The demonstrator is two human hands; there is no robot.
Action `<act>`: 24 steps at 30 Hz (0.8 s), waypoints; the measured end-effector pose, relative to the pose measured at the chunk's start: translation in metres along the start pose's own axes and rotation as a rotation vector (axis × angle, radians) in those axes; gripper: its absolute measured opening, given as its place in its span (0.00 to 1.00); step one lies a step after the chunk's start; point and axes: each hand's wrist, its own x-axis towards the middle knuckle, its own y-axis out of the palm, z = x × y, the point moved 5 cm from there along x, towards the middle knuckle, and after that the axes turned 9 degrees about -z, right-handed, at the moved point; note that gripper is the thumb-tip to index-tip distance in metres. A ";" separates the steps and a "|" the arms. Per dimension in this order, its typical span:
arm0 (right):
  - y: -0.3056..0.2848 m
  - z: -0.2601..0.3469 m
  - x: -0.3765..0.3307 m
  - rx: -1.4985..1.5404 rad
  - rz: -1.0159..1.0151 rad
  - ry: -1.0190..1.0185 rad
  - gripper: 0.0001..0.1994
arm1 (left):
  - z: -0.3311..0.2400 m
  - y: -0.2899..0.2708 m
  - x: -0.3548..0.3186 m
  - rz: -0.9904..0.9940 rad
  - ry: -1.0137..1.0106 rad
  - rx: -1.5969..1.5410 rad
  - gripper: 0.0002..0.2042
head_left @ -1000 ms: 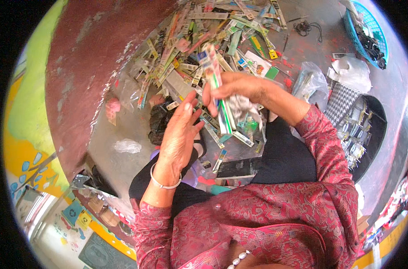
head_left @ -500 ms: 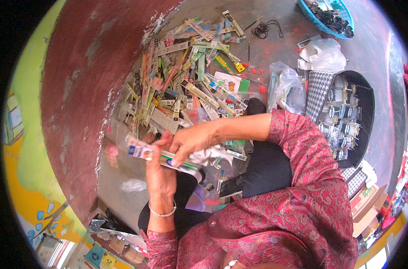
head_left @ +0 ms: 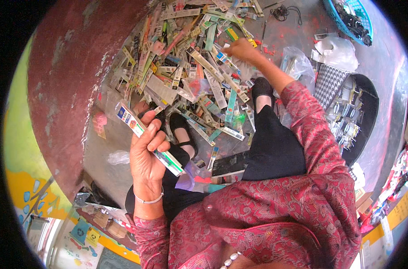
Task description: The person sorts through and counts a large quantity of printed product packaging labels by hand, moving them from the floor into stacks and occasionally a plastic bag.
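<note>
Heap of long flat card packs (head_left: pixel 199 67), white, green, blue and yellow, spread over grey floor (head_left: pixel 100 148) beside curved dark-red wall (head_left: pixel 65 80). Blue basket (head_left: pixel 347 18) of dark parts at far right; clear plastic bags (head_left: pixel 298 65) and checked cloth (head_left: pixel 329 80) near it; black tray (head_left: pixel 361 116) of small carded items at right. Black shoes (head_left: pixel 181 130) among the packs. Left hand (head_left: pixel 145 152), bangle at wrist, closed around a bundle of packs (head_left: pixel 145 134), white with blue end, held near the knee, well apart from the heap's far side. Right hand (head_left: pixel 242 49) stretched onto the heap, fingers apparently pinching a pack there; grip unclear.
</note>
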 end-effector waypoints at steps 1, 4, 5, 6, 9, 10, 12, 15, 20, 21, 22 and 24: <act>0.013 0.010 -0.002 -0.127 -0.035 -0.025 0.23 | 0.001 -0.005 0.001 -0.007 0.012 0.004 0.13; 0.043 0.046 -0.017 -0.395 0.018 -0.022 0.28 | 0.002 -0.012 -0.001 -0.012 0.010 0.029 0.13; 0.058 0.048 -0.018 -0.434 0.155 -0.040 0.23 | 0.003 -0.011 -0.003 -0.008 -0.001 0.043 0.12; 0.068 0.044 -0.017 -0.433 0.128 -0.061 0.21 | 0.006 -0.007 -0.002 0.004 -0.018 0.062 0.12; 0.093 0.048 -0.025 -0.442 0.079 -0.145 0.15 | 0.011 -0.007 -0.001 0.029 -0.028 0.091 0.11; 0.093 0.058 -0.033 -0.435 0.105 -0.153 0.16 | 0.012 -0.009 -0.002 0.032 -0.027 0.093 0.11; 0.092 0.068 -0.045 -0.424 0.152 -0.161 0.20 | 0.010 -0.011 -0.002 -0.002 -0.030 0.067 0.09; 0.102 0.062 -0.047 -0.293 0.186 -0.214 0.23 | 0.013 -0.008 -0.002 -0.001 -0.050 0.086 0.09; 0.048 0.073 -0.003 -0.090 0.024 -0.289 0.23 | 0.015 -0.001 -0.003 0.018 -0.043 0.121 0.09; 0.033 0.081 0.003 -0.126 0.045 -0.284 0.24 | 0.015 -0.003 -0.004 0.031 -0.046 0.119 0.09; 0.023 0.090 0.008 -0.167 0.064 -0.281 0.25 | 0.016 -0.004 -0.004 0.049 -0.047 0.114 0.09; 0.014 0.103 0.011 -0.265 0.099 -0.311 0.26 | 0.019 -0.001 -0.003 -0.003 -0.085 0.140 0.09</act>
